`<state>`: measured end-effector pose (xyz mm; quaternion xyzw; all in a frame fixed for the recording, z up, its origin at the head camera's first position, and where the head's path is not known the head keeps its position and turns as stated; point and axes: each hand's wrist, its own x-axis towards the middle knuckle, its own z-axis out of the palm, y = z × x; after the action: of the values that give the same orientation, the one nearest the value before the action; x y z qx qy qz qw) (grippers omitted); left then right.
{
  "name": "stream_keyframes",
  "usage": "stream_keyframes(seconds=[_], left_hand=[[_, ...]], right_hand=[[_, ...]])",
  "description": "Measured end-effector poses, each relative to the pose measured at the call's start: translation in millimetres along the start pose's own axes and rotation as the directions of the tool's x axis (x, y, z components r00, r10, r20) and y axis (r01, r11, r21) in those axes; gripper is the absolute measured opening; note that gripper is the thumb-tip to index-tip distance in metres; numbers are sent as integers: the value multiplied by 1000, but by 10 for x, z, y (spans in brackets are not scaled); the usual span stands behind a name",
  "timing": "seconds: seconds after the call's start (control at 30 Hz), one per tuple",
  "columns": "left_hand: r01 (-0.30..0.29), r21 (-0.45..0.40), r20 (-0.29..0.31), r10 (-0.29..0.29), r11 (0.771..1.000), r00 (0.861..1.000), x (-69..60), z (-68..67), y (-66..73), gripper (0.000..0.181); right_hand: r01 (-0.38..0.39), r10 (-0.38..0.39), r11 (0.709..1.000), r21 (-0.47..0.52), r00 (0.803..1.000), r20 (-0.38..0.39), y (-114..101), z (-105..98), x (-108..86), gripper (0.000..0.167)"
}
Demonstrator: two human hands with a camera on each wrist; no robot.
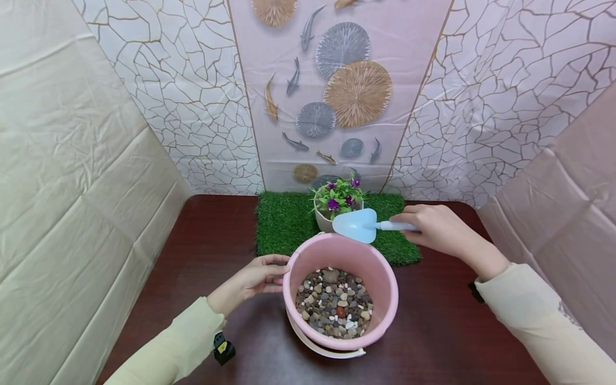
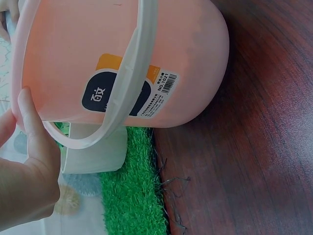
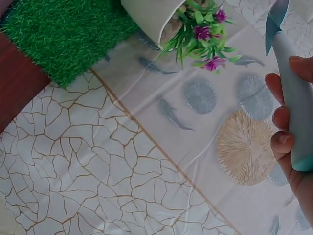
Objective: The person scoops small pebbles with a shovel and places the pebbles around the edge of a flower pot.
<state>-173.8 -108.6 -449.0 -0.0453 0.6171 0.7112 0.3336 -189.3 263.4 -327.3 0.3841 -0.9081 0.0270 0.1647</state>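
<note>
A pink bucket (image 1: 392,299) stands on the dark wooden table with mixed pebbles (image 1: 337,302) covering its bottom. My left hand (image 1: 262,277) holds the bucket's left side at the rim, fingertips against the plastic. The white carrying handle (image 2: 129,73) hangs down the bucket's near side, beside a label. Raised over the far right, my right hand (image 1: 430,227) grips a light blue trowel (image 1: 358,224) by its handle (image 3: 298,112), fingers curled round it. The trowel's blade points left above the bucket's back rim, and no pebbles show on it.
Behind the bucket, a white pot (image 1: 323,220) with purple-flowered greenery (image 1: 339,195) stands on a green artificial grass mat (image 1: 284,224). A patterned cloth wall (image 1: 212,107) rises at the table's back edge, with plain cloth panels at both sides.
</note>
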Motion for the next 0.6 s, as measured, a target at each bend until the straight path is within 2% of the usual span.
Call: stream_keyframes(seconds=[0.17, 0.33, 0.6], left_hand=[[0, -3, -1, 0, 1000, 1000, 4, -6, -2, 38], [0, -4, -3, 0, 1000, 1000, 2, -3, -3, 37], [0, -7, -4, 0, 1000, 1000, 0, 0, -1, 37]], right_hand=[[13, -13, 1000, 5, 1000, 16, -49, 21, -7, 25], [62, -62, 998, 22, 998, 23, -117, 50, -21, 26], [109, -114, 992, 58, 988, 103, -264, 137, -8, 26]])
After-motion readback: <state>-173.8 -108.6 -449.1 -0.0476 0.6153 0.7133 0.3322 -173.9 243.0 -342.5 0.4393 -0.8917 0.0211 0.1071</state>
